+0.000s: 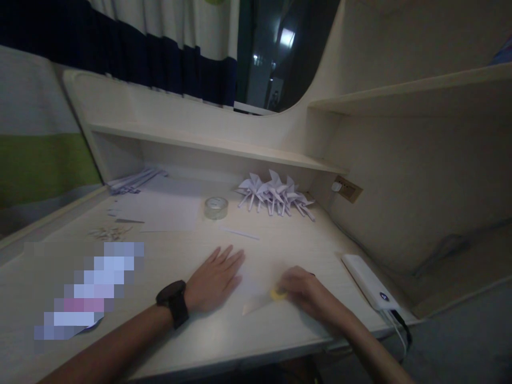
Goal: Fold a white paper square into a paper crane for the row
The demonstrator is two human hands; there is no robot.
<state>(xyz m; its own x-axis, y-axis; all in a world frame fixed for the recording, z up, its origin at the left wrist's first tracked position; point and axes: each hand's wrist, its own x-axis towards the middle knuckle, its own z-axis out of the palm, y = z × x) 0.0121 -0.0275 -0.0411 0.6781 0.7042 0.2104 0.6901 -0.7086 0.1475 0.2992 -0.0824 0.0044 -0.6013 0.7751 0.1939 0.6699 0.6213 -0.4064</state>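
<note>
There was the wide, pale, wood-look worktop [322, 245], and the left hand [216, 280], a black round-faced watch [173, 303] at its wrist, lay palm down on it, grip spread! Over to the right hand [302, 290], blurred: its grip was pinching a yellow-handled flat tool [279, 293], which sat over the near part of the worktop, thin end pointing towards the left hand; whether that end touched the surface, you couldn't tell. Just beyond the left hand lay a narrow white paper strip [242, 234], and behind that stood a clear roll of tape [216, 208]. At the back, a cluster of white paper pinwheels [274, 192] crowded together! Left of the tape, a large white paper sheet [172, 205] lay flat, a bundle of thin white paper sticks [138, 181] at its far corner. On the right edge, a white slab-shaped power bank [366, 280] trailed cables, with a gold-coloured wall socket [348, 189] farther back. Above ran a long cream shelf [216, 146], then a navy-and-white curtain [172, 58] beside a dark window [296, 58] full of reflected light!
</note>
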